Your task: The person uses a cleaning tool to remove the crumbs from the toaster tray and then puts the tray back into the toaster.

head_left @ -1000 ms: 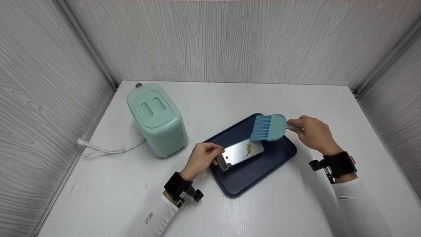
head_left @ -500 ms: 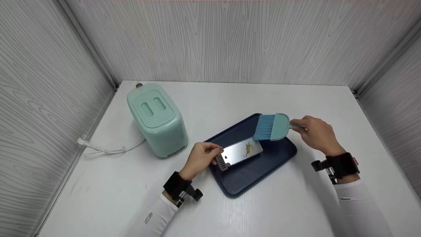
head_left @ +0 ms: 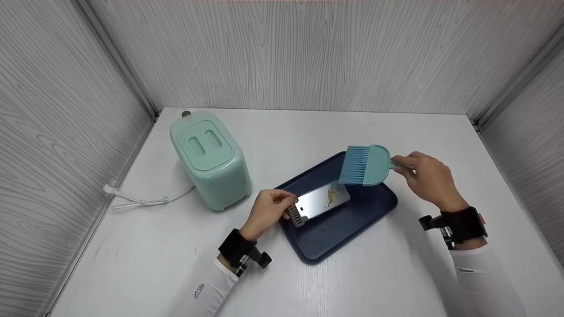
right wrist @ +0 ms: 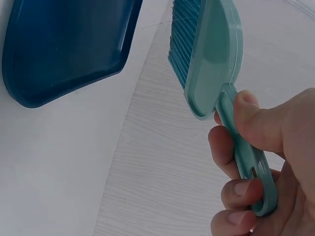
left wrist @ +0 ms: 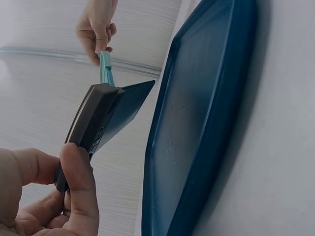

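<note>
My left hand pinches the grey slotted end of a shiny metal crumb tray. Yellowish crumbs cluster near the crumb tray's far end. In the left wrist view the crumb tray is seen edge-on, raised over the tray, between thumb and fingers. My right hand holds a teal brush by its handle, bristles pointing left. These bristle tips overlap the crumb tray's far corner in the head view. From the right wrist, the fingers curl round the handle of the brush.
Beneath both held things lies a dark blue tray with a raised rim, set at a slant on the white table. A mint-green toaster stands to the left, its white cord lying beside it. Panelled walls enclose the table.
The brush has moved right and then up and away from me, off the crumbs. The crumb tray has shifted slightly up and left in the head view. My left hand has barely moved.
</note>
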{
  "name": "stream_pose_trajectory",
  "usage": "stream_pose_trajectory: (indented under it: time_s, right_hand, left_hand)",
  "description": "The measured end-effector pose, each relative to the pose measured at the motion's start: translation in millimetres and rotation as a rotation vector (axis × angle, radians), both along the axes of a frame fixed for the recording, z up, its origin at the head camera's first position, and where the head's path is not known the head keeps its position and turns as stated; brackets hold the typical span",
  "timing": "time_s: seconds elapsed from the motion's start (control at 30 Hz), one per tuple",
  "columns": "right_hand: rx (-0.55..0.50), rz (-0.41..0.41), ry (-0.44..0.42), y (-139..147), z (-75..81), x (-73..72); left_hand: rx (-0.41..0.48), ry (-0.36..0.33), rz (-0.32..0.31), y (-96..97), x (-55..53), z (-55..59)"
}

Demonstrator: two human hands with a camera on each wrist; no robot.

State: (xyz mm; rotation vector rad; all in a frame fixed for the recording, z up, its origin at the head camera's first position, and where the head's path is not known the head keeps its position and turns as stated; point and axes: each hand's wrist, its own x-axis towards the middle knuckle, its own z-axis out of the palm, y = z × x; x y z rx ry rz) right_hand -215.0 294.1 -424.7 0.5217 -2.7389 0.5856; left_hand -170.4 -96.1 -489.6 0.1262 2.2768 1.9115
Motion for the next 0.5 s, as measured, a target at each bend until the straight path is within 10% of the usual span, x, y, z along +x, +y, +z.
stream_pose_trajectory:
  time_s: [0.5]
  right_hand:
    - [-0.020,0.133,0.161,-38,-2.1,23.6]
  left_hand:
    - [0.010,0.002,-0.009,0.5,-0.7,-1.7]
